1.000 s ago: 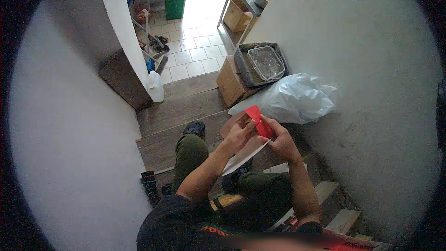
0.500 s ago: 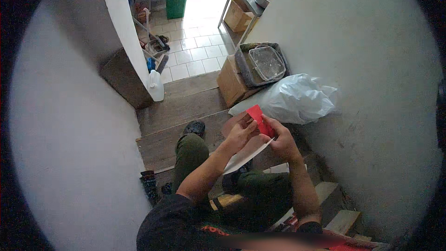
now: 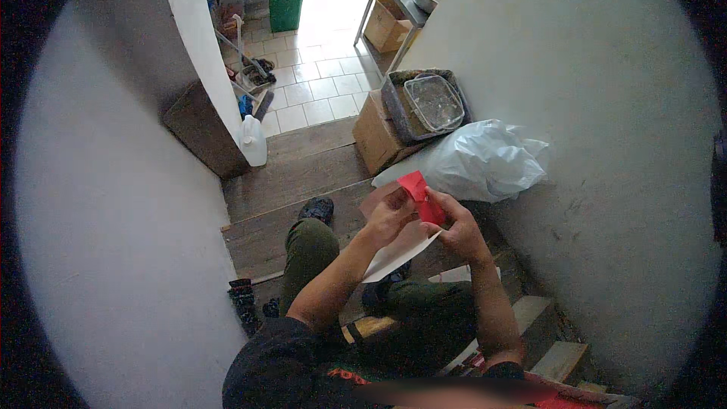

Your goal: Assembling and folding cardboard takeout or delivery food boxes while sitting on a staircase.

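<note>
A bright red folded paper piece [image 3: 429, 210] is up in front of my lap, between my two hands. My right hand [image 3: 460, 233] pinches its right side, thumb and fingers closed. At its left edge, the curled fingers of my left hand [image 3: 388, 220] touch the red piece; their tips are partly hidden behind the hand. Below the hands spreads a thin pale sheet [image 3: 388, 259], pinkish on the upper side, its right corner by my right thumb. Whether the sheet is joined to the red piece cannot be seen.
I sit on wooden steps [image 3: 303, 170] between two walls. Ahead on the right are a white plastic bag [image 3: 492, 163], a cardboard box [image 3: 376, 135] and dark plastic tubs [image 3: 435, 102]. A white jug [image 3: 253, 142] stands left; a green bin [image 3: 286, 1] is farther off.
The red piece has turned slightly and shows more of its face. My left fingers have shifted a little to its left edge; my right hand stays nearly in place.
</note>
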Demonstrator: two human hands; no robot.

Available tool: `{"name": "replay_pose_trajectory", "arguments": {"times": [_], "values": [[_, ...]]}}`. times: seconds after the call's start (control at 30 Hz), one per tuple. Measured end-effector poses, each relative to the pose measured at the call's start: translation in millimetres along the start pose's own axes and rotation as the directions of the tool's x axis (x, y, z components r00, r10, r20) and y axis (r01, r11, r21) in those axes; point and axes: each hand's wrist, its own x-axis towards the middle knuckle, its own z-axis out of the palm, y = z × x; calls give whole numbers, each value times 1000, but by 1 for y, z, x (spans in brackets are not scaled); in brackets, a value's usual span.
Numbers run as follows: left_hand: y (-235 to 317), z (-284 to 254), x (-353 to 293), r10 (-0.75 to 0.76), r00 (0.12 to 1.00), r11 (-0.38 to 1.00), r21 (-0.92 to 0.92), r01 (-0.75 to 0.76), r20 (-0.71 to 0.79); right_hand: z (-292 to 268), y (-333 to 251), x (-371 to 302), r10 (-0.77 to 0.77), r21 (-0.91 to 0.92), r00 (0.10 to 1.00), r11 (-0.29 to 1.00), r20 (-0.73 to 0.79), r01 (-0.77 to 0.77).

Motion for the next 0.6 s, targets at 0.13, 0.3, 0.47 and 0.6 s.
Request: {"name": "replay_pose_trajectory", "arguments": {"times": [0.13, 0.3, 0.47, 0.6], "values": [[-5, -3, 3, -3, 1000, 995, -95, 4, 15, 0, -1, 0, -9, -5, 1000, 1000, -11, 9], [-7, -2, 6, 1, 998, 981, -193, 12, 68, 0, 2, -1, -3, -98, 999, 995, -38, -1], [-6, -2, 8, -23, 1000, 986, -166, 25, 12, -1, 3, -1, 104, -17, 994, 994, -34, -105], [-4, -5, 8, -106, 994, 984, -142, 104, -8, -1, 4, 0, 18, -41, 998, 999, -57, -21]]}}
